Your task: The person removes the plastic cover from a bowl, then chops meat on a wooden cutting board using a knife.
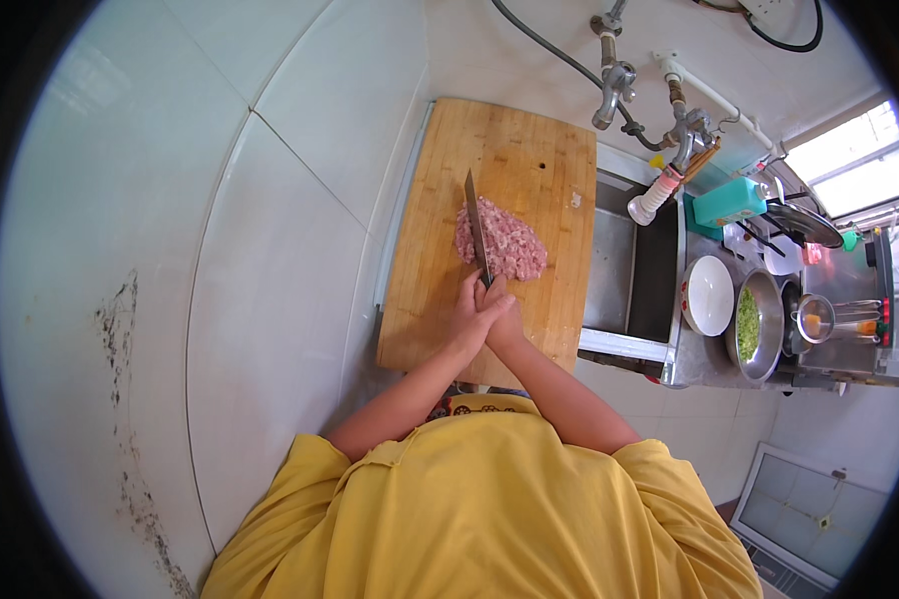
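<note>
A wooden cutting board (509, 150) lies before me with a heap of minced raw meat (513, 243) on it. A knife (473, 217) stands with its blade over the left part of the heap, its tip pointing away from me. My right hand (505, 311) is closed around the knife's dark handle. My left hand (472, 307) rests against the right one at the handle, its fingers overlapping; whether it grips the handle too is partly hidden. A small pale scrap (575, 200) lies on the board right of the meat.
Right of the board is a metal sink (610, 254) below taps (614, 93). Beyond it stand a white bowl (708, 296), a steel bowl (769, 352) holding chopped greens, a strainer (815, 318) and a turquoise bottle (730, 202). A tiled wall (292, 247) borders the left side.
</note>
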`<state>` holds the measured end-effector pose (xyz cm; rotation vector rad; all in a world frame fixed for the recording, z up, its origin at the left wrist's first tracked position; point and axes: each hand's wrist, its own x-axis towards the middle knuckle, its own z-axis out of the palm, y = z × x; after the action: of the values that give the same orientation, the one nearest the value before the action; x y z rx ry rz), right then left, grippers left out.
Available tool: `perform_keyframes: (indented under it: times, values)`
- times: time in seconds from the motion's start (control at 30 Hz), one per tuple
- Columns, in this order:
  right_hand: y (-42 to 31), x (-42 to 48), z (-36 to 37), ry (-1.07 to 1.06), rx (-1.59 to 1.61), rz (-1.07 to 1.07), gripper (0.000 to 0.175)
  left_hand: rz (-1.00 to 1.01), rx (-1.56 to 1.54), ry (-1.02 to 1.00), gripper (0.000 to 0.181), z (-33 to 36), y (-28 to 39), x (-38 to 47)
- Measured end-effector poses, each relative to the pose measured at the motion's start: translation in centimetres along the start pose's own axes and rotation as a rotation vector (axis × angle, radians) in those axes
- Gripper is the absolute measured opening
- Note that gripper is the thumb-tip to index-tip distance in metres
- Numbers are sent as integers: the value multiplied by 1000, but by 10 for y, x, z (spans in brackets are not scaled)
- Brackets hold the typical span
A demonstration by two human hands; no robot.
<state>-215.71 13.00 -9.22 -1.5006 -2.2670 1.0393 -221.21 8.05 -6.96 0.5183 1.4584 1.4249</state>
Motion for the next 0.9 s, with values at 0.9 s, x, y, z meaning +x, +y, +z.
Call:
perform_keyframes:
  times: [0.9]
  values:
    - [-22, -2, -19, 99, 53, -48, 38, 438, 36, 42, 61, 3, 8, 0]
